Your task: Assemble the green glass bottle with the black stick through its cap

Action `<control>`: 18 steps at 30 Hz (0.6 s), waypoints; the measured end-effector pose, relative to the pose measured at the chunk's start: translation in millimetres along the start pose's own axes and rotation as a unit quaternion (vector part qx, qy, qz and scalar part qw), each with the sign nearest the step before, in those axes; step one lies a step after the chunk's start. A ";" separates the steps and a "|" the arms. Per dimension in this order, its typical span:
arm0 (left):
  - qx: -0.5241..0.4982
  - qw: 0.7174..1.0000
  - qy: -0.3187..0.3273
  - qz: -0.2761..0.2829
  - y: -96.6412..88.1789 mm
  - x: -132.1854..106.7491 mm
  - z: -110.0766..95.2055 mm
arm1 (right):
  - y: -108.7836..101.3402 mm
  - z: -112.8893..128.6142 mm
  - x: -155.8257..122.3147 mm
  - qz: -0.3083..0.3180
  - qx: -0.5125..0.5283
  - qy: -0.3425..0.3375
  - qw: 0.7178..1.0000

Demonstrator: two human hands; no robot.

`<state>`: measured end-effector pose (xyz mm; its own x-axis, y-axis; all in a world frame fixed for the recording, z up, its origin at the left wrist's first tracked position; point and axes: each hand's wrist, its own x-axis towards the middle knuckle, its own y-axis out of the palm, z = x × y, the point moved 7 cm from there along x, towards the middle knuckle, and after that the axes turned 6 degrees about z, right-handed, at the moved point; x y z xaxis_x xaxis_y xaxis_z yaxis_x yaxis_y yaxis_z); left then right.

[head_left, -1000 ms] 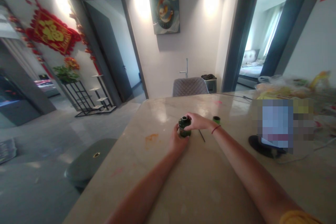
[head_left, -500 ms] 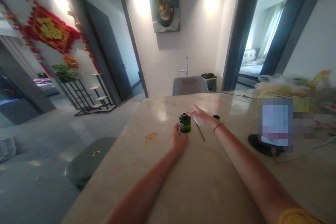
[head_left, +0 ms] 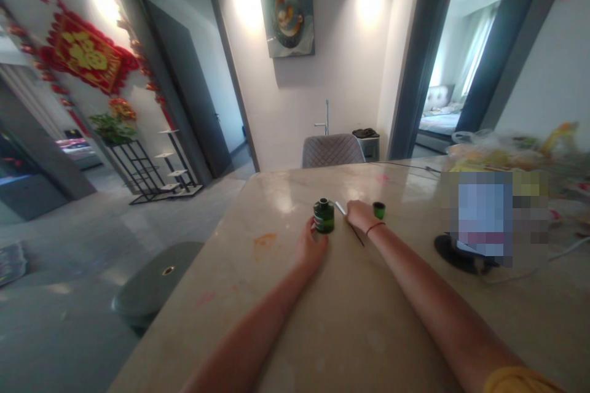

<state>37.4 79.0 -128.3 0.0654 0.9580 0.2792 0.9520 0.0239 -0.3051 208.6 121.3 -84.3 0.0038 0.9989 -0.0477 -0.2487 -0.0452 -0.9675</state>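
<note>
My left hand (head_left: 312,248) is wrapped round the lower left side of a dark green glass bottle (head_left: 324,218), upright on the table with its narrow mouth uncovered. To its right, my right hand (head_left: 361,215) is low over the tabletop with its fingers curled down on a slim stick. The stick's white end (head_left: 340,208) pokes out left of the fingers, and its thin dark part (head_left: 356,235) shows below the hand; its exact kind is unclear. Just beyond the right wrist stands a small green cap or cup (head_left: 378,211).
The pale marble table (head_left: 332,319) has orange stains on its left. At the right stand a blurred-out screen (head_left: 485,215) on a round black base, cables and plastic bags (head_left: 488,148). A grey chair (head_left: 334,151) is at the far edge, a green stool (head_left: 159,282) at the left.
My right hand has moved from beside the bottle's mouth down and right onto the stick, which has shifted slightly. The small green cap shows more fully. My left hand stays on the bottle.
</note>
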 end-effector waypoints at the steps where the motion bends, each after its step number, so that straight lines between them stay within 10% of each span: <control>1: -0.003 1.000 -0.003 -0.001 -0.2 0.0 0.3 | 0.2 -2.1 0.7 0.002 0.001 0.007 1.000; 9: -0.008 1.000 0.003 0.006 0.2 -0.3 0.3 | -31.8 -4.8 0.2 -0.072 0.064 0.024 0.995; 18: -0.015 1.000 -0.001 -0.002 1.0 1.0 5.5 | -96.3 33.1 -31.7 -0.273 0.267 -0.171 0.908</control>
<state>36.8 81.5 -133.3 0.0600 0.9587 0.2780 0.9611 0.0197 -0.2754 200.4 94.5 18.6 -0.0111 0.8207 0.5713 -0.7354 0.3804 -0.5607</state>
